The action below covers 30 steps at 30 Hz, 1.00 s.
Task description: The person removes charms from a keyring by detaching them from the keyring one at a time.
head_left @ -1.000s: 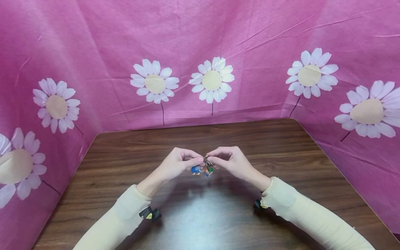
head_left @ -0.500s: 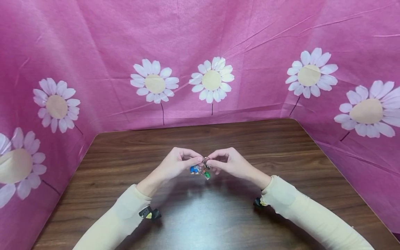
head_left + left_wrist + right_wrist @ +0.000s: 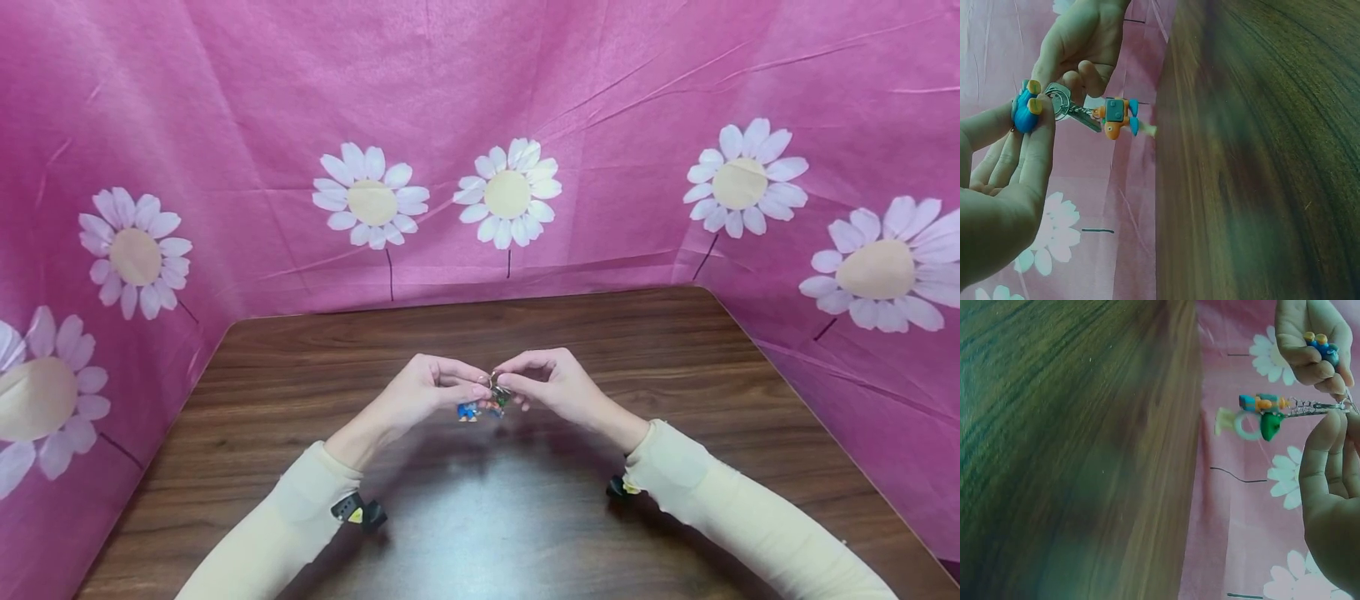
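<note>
Keyring [image 3: 491,385] pinched between both hands, charms [image 3: 483,408] dangling tableward.

Left hand [image 3: 420,398] and right hand [image 3: 558,385] pinch a keyring [image 3: 491,398] above the table [image 3: 675,350].

hands [image 3: 491,392] above table [image 3: 675,350], keyring [image 3: 491,398] between them

Dark brown wood-grain worktop [image 3: 525,517] with rounded far corners, kinda glossy in the near middle where it catches the light. Pink daisy-print cloth [image 3: 225,100] walls it in at the back and both sides, meeting its edges. Both cream sleeves [image 3: 285,525] rest on it near the front.
</note>
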Each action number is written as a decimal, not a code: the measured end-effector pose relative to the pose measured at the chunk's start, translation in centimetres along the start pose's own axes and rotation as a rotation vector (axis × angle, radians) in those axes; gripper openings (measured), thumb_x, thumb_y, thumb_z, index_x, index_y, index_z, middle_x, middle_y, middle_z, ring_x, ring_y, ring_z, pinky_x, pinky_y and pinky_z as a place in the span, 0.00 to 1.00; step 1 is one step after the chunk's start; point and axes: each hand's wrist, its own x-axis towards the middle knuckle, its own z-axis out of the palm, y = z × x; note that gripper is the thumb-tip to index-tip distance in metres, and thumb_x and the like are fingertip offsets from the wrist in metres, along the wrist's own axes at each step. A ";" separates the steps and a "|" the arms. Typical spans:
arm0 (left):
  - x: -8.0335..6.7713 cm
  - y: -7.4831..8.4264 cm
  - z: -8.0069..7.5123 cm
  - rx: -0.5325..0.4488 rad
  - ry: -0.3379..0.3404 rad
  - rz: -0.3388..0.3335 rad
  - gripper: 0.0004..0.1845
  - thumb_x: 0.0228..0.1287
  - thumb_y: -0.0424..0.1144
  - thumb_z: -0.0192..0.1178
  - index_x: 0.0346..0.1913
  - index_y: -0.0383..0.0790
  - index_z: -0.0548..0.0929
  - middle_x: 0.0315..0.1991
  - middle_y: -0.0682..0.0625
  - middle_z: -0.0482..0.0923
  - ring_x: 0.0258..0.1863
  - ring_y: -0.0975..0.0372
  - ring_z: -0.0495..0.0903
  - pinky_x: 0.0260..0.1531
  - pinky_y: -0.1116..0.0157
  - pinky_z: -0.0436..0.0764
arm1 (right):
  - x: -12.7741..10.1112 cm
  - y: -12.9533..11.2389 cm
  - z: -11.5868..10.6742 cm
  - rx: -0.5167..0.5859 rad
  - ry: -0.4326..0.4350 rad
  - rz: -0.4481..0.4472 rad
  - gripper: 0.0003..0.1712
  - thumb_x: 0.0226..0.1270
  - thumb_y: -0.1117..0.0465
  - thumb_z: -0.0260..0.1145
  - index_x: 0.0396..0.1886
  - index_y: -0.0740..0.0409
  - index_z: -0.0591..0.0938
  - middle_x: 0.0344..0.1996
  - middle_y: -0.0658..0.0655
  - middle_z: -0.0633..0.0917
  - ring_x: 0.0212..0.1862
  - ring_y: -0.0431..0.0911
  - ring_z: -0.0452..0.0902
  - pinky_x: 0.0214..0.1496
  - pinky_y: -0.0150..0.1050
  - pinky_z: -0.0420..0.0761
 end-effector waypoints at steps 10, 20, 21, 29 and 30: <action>-0.1 -0.3 0.2 0.028 0.019 -0.015 0.13 0.68 0.32 0.67 0.51 0.28 0.86 0.40 0.38 0.88 0.40 0.59 0.88 0.44 0.57 0.87 | -0.1 -0.4 0.1 -0.239 -0.040 -0.148 0.07 0.68 0.65 0.72 0.44 0.58 0.90 0.28 0.54 0.88 0.21 0.46 0.79 0.21 0.38 0.82; -0.2 -0.1 0.2 -0.043 0.060 -0.015 0.14 0.66 0.33 0.68 0.51 0.29 0.86 0.40 0.37 0.88 0.39 0.57 0.88 0.43 0.59 0.87 | -0.2 0.7 0.4 0.091 -0.083 0.042 0.10 0.72 0.68 0.66 0.48 0.68 0.84 0.34 0.63 0.88 0.30 0.62 0.84 0.28 0.49 0.87; -0.1 -0.1 0.1 -0.050 0.063 -0.017 0.14 0.66 0.33 0.68 0.52 0.29 0.86 0.40 0.38 0.88 0.39 0.57 0.88 0.43 0.60 0.87 | -0.2 0.8 0.3 0.117 -0.084 0.044 0.10 0.71 0.68 0.66 0.49 0.69 0.84 0.35 0.63 0.88 0.30 0.61 0.85 0.28 0.49 0.87; 0.1 -0.2 0.2 -0.114 0.078 -0.022 0.16 0.69 0.31 0.65 0.54 0.23 0.83 0.41 0.41 0.88 0.39 0.60 0.88 0.47 0.60 0.85 | -0.2 1.0 0.6 0.195 -0.040 -0.072 0.14 0.69 0.73 0.67 0.53 0.73 0.81 0.39 0.63 0.89 0.28 0.48 0.85 0.27 0.49 0.87; 0.1 -0.3 0.2 -0.117 0.077 -0.021 0.16 0.69 0.31 0.65 0.54 0.23 0.82 0.41 0.41 0.88 0.38 0.60 0.88 0.47 0.60 0.85 | -0.2 1.0 0.6 0.179 -0.030 -0.082 0.14 0.68 0.74 0.67 0.52 0.73 0.81 0.37 0.63 0.89 0.27 0.47 0.85 0.26 0.48 0.87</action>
